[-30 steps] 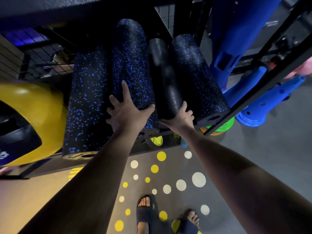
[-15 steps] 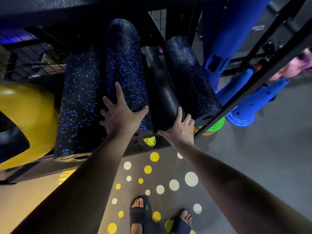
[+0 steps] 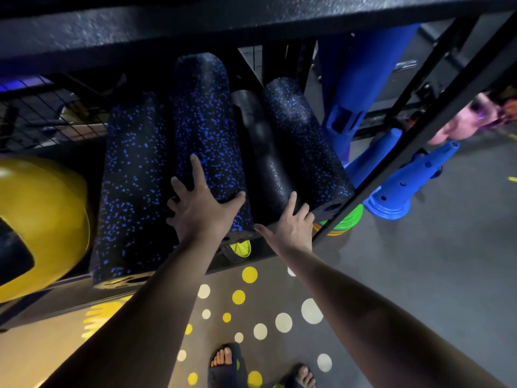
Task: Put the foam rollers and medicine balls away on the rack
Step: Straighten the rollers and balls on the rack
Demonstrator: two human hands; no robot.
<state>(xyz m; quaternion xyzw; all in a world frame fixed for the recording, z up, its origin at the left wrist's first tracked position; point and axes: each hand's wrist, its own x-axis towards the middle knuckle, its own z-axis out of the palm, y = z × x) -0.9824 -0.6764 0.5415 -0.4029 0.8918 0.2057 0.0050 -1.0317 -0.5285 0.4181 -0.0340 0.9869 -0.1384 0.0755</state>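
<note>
Foam rollers, blue-speckled and plain black cylinders (image 3: pixel 134 177), lie side by side on the black metal rack (image 3: pixel 251 23). My left hand (image 3: pixel 201 214) and right hand (image 3: pixel 291 231), grips open, rest flat on two near ends. I judge the rollers stowed; medicine balls unconfirmed.

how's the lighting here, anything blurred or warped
Head view: dim, with the rack in shadow and the plain black roller showing little detail; head view: a soft highlight on the yellow ball; head view: wide-angle stretch toward the edges, and the pink object at right is smeared.
</note>
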